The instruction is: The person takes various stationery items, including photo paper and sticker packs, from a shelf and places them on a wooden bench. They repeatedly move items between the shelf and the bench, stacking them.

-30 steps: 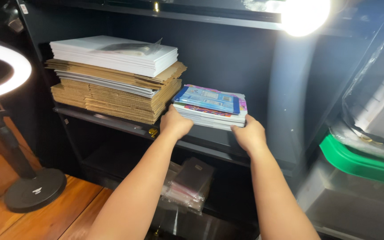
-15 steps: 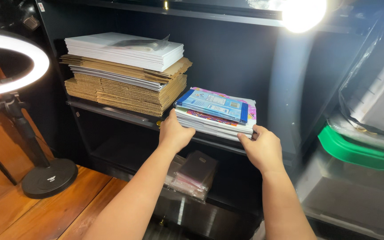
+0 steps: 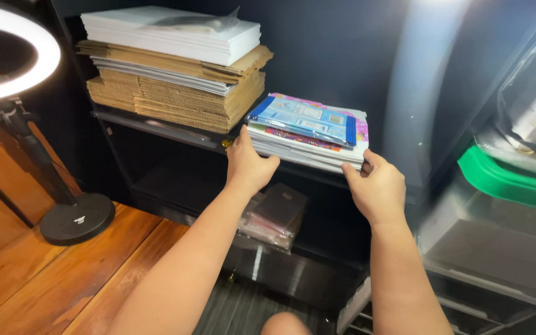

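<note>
Both hands, left hand (image 3: 247,166) and right hand (image 3: 376,188), still grip the booklet stack (image 3: 308,131). It sits at the shelf (image 3: 156,127) front edge as before; only the view has come nearer.

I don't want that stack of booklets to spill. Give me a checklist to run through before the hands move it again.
1. Left hand on the stack of booklets: ok, it grips the near left corner.
2. Right hand on the stack: ok, fingers at the near right corner.
3. Stack squared up: not ok, the blue-edged top packet sits skewed on the layers below.
4. Stack fully borne by the shelf: cannot tell, the hands hide its front edge.
5. Room on the left: ok, a gap shows before the cardboard pile.
6. Below the shelf: not ok, a plastic-wrapped packet lies under the hands.
</note>
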